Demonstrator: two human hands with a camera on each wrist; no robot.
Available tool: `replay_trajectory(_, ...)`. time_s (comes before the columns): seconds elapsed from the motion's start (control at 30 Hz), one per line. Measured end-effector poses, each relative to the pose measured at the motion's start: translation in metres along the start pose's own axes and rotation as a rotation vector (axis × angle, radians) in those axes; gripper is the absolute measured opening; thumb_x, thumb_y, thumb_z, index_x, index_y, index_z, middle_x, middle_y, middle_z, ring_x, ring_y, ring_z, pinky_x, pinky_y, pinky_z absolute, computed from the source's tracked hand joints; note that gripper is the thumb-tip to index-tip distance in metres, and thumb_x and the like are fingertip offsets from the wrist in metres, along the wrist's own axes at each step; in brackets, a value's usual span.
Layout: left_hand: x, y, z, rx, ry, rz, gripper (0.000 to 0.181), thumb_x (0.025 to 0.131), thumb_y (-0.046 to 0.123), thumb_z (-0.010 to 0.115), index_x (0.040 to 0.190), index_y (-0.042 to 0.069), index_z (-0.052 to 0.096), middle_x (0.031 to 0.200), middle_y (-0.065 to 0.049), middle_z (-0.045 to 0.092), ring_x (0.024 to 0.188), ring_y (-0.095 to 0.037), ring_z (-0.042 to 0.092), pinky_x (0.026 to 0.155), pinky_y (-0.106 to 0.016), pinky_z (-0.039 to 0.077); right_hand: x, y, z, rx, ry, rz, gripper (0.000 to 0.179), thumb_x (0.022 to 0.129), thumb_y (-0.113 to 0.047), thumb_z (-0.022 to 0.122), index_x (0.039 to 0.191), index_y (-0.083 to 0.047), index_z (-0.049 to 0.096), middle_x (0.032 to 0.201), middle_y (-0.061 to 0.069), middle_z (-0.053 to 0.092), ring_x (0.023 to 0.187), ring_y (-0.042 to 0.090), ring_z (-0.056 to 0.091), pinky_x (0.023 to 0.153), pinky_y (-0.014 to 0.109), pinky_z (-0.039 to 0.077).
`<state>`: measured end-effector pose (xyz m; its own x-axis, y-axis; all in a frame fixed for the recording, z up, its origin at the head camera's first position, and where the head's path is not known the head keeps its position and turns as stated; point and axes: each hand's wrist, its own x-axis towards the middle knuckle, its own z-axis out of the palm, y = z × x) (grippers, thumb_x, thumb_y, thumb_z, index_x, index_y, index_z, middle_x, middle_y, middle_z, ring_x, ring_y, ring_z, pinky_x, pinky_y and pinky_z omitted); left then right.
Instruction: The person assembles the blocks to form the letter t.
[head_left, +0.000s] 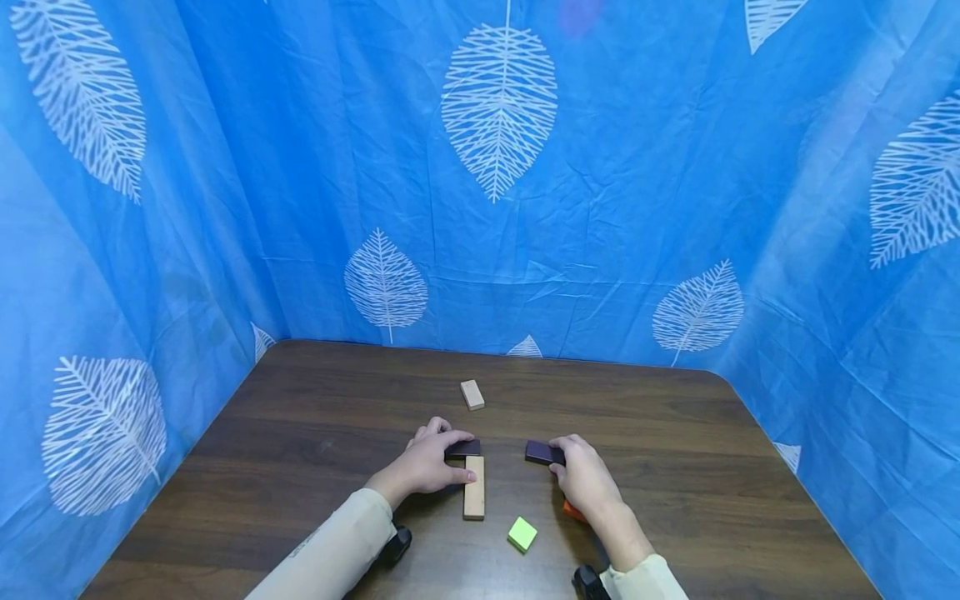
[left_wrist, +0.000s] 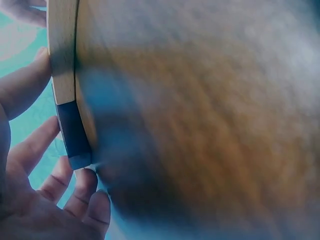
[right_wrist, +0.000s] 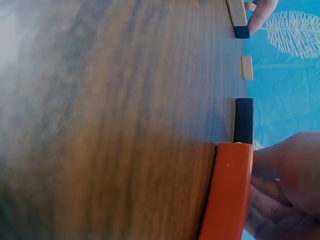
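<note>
In the head view my left hand [head_left: 429, 463] lies over a dark block [head_left: 463, 450], its index finger along the far edge. Its thumb rests on a long pale wooden block [head_left: 474, 493], whose far end meets the dark one. The left wrist view has the fingers curled at the end of that dark block [left_wrist: 75, 132], the thumb against the pale block [left_wrist: 63, 60]. To the right, my right hand [head_left: 588, 477] pinches a second dark block [head_left: 542, 452] by its right end. An orange block [right_wrist: 227, 190] lies beneath that hand, mostly hidden from the head view.
A small pale block [head_left: 472, 394] lies beyond the hands. Nearer me, between the forearms, is a lime-green block [head_left: 522, 534]. The brown wooden table [head_left: 337, 392] has blue leaf-patterned curtains [head_left: 562, 250] along its back and sides.
</note>
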<state>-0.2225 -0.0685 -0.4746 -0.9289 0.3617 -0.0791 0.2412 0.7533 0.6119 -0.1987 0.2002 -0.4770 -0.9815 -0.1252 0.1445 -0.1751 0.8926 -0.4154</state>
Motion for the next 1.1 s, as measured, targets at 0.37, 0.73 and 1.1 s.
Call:
replay_trajectory(0.37, -0.001, 0.001, 0.0, -0.036, 0.033, 0.003, 0.059, 0.081, 0.037, 0.086, 0.13, 0.013, 0.064, 0.126, -0.009, 0.049, 0.119, -0.033, 0.047, 0.098, -0.056, 0.042, 0.0, 0.002, 0.001, 0.04, 0.019, 0.037, 0.032, 0.084, 0.002, 0.079, 0.114, 0.006, 0.069, 0.109, 0.018, 0.067, 0.105, 0.034, 0.065, 0.089, 0.049, 0.051)
replay_trajectory(0.73, 0.0, 0.004, 0.0, 0.014, 0.031, -0.031, 0.064, 0.077, 0.038, 0.089, 0.128, 0.008, 0.065, 0.121, -0.012, 0.053, 0.112, -0.031, 0.052, 0.095, -0.053, 0.046, 0.0, -0.001, 0.003, 0.07, 0.039, 0.024, 0.029, 0.082, 0.0, 0.081, 0.109, 0.004, 0.071, 0.106, 0.015, 0.067, 0.098, 0.029, 0.066, 0.086, 0.046, 0.052)
replay_trajectory(1.1, 0.0, 0.007, 0.0, 0.025, 0.039, -0.041, 0.065, 0.077, 0.04, 0.088, 0.129, 0.008, 0.066, 0.124, -0.013, 0.054, 0.114, -0.031, 0.053, 0.097, -0.053, 0.046, 0.006, -0.011, 0.004, 0.11, 0.043, 0.018, 0.029, 0.082, 0.0, 0.082, 0.109, 0.002, 0.071, 0.105, 0.013, 0.066, 0.091, 0.023, 0.064, 0.079, 0.041, 0.054)
